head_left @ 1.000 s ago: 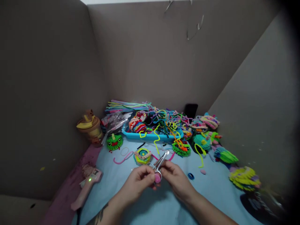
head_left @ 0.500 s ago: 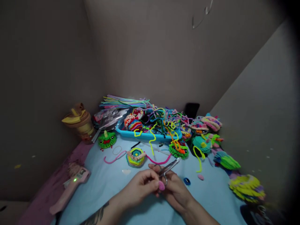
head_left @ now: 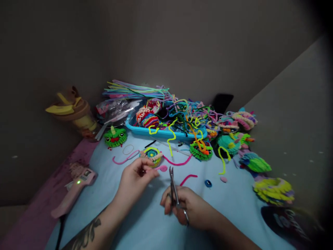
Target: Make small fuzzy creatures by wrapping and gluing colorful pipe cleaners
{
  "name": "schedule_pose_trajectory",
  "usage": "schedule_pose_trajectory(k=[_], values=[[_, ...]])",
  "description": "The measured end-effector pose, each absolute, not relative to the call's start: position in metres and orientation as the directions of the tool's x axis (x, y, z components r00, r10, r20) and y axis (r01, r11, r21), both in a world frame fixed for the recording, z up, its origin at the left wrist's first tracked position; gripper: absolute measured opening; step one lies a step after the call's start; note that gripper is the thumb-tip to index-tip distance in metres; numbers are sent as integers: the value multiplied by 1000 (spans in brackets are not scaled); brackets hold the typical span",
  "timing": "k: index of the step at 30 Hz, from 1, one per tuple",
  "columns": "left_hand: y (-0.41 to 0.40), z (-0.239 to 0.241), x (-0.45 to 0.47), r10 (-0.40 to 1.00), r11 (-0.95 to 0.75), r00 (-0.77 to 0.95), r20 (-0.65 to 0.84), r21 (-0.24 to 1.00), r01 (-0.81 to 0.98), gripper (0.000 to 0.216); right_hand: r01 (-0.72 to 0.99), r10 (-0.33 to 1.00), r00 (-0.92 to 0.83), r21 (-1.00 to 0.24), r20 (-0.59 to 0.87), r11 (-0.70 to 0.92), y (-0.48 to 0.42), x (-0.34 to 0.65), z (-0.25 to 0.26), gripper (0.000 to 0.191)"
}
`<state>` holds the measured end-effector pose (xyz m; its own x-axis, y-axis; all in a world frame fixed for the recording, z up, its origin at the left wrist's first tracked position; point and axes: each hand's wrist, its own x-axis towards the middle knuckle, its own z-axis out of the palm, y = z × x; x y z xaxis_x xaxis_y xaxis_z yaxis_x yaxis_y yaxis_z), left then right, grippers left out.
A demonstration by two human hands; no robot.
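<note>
My left hand pinches a pink pipe-cleaner piece with a coiled end, held just above the light blue cloth. My right hand grips small metal scissors, blades together and pointing up. A short cut pink piece lies on the cloth just right of the scissor tips. A round multicoloured coil sits right behind my left fingers.
A blue tray heaped with pipe cleaners stands at the back. Finished fuzzy shapes line the right side, a green one sits at left. A pink glue gun with a green light lies at left, a brown-and-yellow bottle behind it. Walls enclose three sides.
My hands have separated: the left carried the pink coiled piece to the left, the right drew the scissors back and upright. A cut pink piece now lies on the cloth. The view tilted down.
</note>
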<state>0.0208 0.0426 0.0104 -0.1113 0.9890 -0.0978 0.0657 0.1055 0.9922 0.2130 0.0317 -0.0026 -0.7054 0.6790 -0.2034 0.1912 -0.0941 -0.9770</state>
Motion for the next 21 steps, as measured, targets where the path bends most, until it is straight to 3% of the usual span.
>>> schedule_pose_trajectory(k=[7,15,21], values=[[36,11,24,991,-39,-115,72,963,268,18,328,495,-794,-935,-352,-138,30,211,3,27],[29,10,25,962,-272,125,242,851,448,11,365,543,-763,-927,-351,-86,33,213,1,24],[29,11,26,937,-348,173,303,786,511,10,372,567,-740,-922,-362,-104,32,210,2,21]])
